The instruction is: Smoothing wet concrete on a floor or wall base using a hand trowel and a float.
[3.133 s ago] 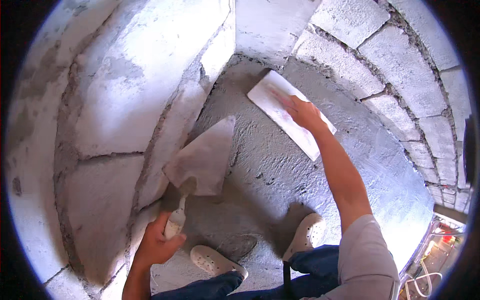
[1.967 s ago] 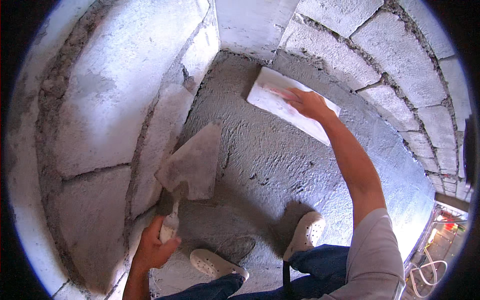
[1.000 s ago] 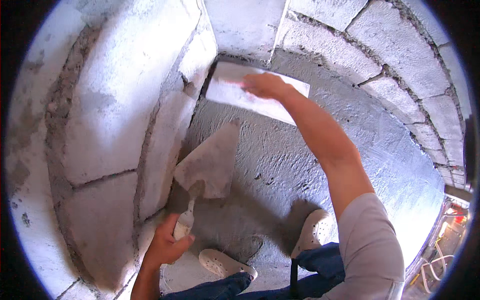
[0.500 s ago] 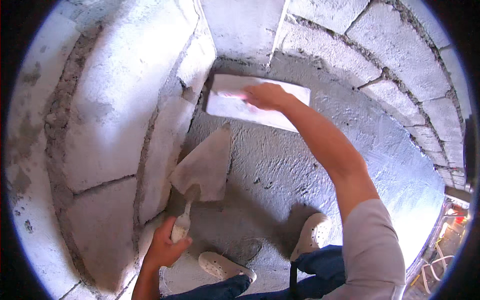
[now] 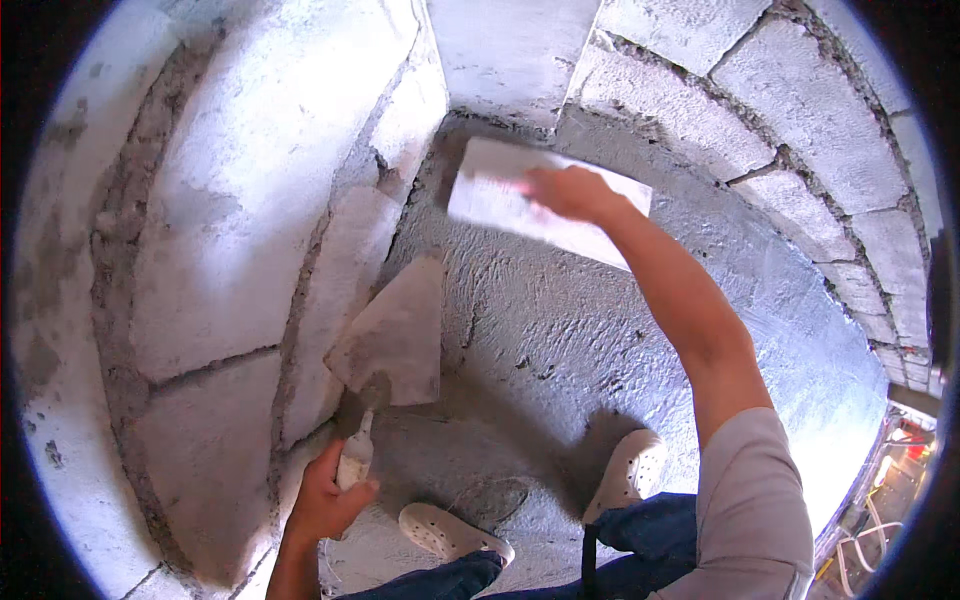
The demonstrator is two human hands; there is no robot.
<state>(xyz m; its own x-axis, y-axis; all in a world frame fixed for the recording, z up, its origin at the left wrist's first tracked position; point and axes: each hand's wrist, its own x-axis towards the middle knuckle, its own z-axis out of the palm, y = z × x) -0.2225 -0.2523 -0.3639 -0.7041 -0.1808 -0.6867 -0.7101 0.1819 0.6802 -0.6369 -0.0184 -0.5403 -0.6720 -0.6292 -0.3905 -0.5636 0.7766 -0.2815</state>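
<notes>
Two hands are engaged: the right hand (image 5: 565,192), arm stretched toward 12 o'clock, is pressed on a white float (image 5: 505,200) (fingers blurred, probably gripping it) on the mortar floor (image 5: 560,330); the left hand (image 5: 325,500), at 7 o'clock, is clenched round a trowel (image 5: 395,335).

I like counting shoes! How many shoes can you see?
2: one pale perforated slip-on shoe at lower centre, the other pale shoe to its right, both on grey mortar floor.
</notes>
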